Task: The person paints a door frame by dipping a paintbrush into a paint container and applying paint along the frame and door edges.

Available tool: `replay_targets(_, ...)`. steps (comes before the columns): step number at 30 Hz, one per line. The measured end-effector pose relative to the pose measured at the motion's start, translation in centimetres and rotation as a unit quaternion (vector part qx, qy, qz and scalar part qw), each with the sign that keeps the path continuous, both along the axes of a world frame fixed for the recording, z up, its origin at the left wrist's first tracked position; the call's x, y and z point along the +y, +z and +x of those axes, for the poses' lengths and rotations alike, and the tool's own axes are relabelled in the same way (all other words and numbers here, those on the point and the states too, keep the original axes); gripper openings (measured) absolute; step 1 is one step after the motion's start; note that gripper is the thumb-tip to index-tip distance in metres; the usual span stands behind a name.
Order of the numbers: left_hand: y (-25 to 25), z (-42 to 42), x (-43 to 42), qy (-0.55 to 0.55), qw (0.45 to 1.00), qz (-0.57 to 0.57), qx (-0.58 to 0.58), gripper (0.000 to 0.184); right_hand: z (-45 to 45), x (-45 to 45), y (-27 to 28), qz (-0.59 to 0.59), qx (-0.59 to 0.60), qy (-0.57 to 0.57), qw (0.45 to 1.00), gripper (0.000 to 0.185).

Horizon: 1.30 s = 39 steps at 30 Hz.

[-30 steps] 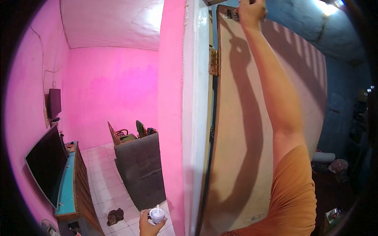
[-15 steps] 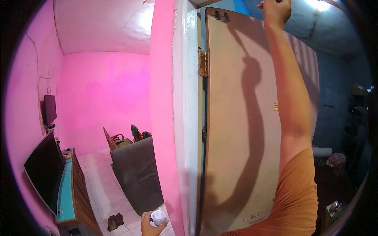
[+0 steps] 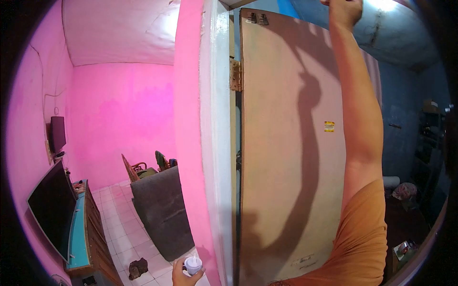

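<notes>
At the bottom, my left hand (image 3: 181,274) is closed around a small white cup (image 3: 192,265), from which a short pale stick rises. My right hand (image 3: 346,13) is raised at the top edge, with its fingers curled and partly cut off by the frame. What it holds is hidden, though the arm's shadow on the door shows a thin shape above the hand. The tan door (image 3: 281,143) stands open behind my right arm, with a metal hinge (image 3: 235,75) beside the white frame (image 3: 218,143).
To the left are a pink wall (image 3: 119,114), a television (image 3: 52,209) on a teal-topped cabinet (image 3: 80,229), and a dark grey sofa back (image 3: 162,209). A dark cloth-like item (image 3: 138,268) lies on the tiled floor. Shelves (image 3: 429,138) stand in the dim room at right.
The view has shifted, so the door and frame sit further left. My right hand has moved right along the top, and a yellow sticker on the door has come into view. My left hand still holds the cup.
</notes>
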<state>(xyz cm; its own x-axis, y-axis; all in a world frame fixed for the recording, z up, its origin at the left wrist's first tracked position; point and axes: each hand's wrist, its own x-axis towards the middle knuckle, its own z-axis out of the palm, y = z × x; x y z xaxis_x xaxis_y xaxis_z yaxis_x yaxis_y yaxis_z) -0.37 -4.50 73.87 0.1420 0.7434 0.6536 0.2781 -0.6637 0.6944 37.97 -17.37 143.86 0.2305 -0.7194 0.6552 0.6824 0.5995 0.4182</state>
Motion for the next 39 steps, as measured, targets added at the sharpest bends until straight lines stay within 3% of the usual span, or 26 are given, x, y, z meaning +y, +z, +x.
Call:
replay_targets(4,-0.9,0.0,-0.3,0.003,1.000,-0.007,0.011,0.058,-0.7,-1.5,-1.8,0.005,0.003,0.010,1.000,0.026)
replay_targets(11,-0.8,1.3,-1.4,0.002,1.000,-0.023,0.005,0.060,-3.2,3.4,-0.9,-0.047,0.032,-0.112,0.992,0.031)
replay_targets(12,-0.8,1.4,-1.5,0.002,1.000,-0.024,0.005,0.060,-1.7,3.8,0.8,0.015,0.043,-0.166,0.985,0.029)
replay_targets(18,-1.3,1.5,-2.4,-0.004,0.999,-0.043,0.016,0.060,-0.2,-2.3,-0.1,0.013,0.056,-0.063,0.996,0.030)
replay_targets(22,-0.6,1.5,-3.0,-0.005,0.999,-0.032,0.018,0.061,-0.1,-2.8,-1.7,-0.006,0.100,-0.075,0.992,0.031)
replay_targets(24,-0.4,1.8,-3.3,-0.007,0.999,-0.038,0.022,0.061,0.3,-0.7,-1.0,0.035,0.093,-0.163,0.982,0.032)
replay_targets(27,-0.7,2.2,-3.3,-0.002,0.999,-0.044,0.008,0.060,-0.3,1.1,0.2,0.008,0.078,-0.194,0.978,0.033)
replay_targets(33,-1.3,2.7,-3.4,-0.007,1.000,-0.028,0.009,0.061,1.0,-1.6,1.3,0.054,0.078,-0.185,0.978,0.033)
replay_targets(34,-1.4,2.7,-3.4,-0.005,1.000,-0.025,0.010,0.061,0.7,-2.7,0.8,0.053,0.078,-0.186,0.978,0.033)
replay_targets(36,-1.6,2.6,-3.5,-0.004,1.000,-0.023,0.013,0.062,0.3,-4.7,-1.3,-0.010,0.099,-0.056,0.993,0.034)
replay_targets(39,-1.8,2.6,-3.5,0.000,1.000,-0.018,0.021,0.062,-0.9,-5.3,-4.4,-0.039,0.122,-0.065,0.990,0.037)
